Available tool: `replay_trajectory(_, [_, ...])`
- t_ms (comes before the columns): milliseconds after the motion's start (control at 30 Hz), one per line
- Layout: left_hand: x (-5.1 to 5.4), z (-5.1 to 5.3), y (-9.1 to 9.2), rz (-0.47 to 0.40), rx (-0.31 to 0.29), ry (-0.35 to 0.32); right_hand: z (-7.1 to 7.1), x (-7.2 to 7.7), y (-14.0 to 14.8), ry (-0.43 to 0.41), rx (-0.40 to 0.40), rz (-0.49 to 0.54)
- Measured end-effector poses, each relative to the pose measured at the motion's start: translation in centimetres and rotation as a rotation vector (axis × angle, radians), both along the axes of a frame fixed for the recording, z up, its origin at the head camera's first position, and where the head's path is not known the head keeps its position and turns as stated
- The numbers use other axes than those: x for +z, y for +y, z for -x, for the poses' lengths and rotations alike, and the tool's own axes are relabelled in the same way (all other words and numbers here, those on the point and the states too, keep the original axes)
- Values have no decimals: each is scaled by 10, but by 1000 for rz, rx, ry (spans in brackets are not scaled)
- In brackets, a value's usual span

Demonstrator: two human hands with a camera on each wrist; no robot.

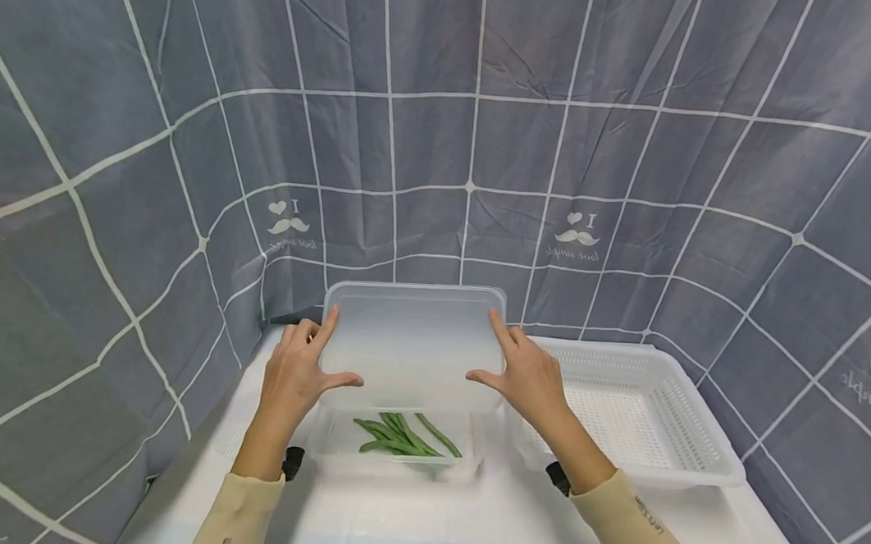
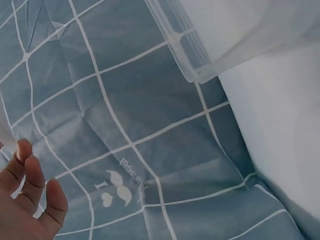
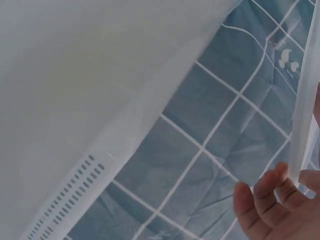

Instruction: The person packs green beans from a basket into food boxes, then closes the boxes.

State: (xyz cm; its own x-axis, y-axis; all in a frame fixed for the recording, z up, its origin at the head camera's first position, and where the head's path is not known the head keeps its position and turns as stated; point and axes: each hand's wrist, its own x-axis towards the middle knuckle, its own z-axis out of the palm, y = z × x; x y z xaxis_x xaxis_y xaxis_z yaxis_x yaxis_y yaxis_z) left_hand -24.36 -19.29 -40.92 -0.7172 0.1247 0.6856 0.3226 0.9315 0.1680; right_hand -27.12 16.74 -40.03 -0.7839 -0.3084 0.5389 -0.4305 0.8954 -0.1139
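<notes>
A translucent, frosted rectangular lid stands tilted up, held by both hands at its side edges. My left hand grips its left edge, thumb on the near face and some fingers curled at the side. At the opposite edge, my right hand holds it the same way; the right wrist view shows fingertips against the lid's rim. Below and behind the lid's lower edge sits a clear plastic container with several green beans inside. The lid hides the container's far part.
A white perforated plastic basket stands right of the container, partly behind my right forearm. All of this rests on a white table. A grey-blue curtain with white grid lines surrounds the table's back and sides.
</notes>
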Motion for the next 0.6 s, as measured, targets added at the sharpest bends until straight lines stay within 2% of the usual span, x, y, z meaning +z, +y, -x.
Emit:
replay_trajectory(67, [-2, -3, -1, 25, 11, -1, -4, -2, -3, 8, -16, -42])
replay_trajectory(167, [-6, -7, -4, 57, 26, -34, -9, -8, -7, -34, -31, -70])
replay_trajectory(333, [-17, -15, -7, 85, 47, -134, -17, -22, -13, -111, -28, -94])
replay_trajectory(600, [-32, -23, -10, 95, 67, -279, -23, -41, -18, -167, -4, -86])
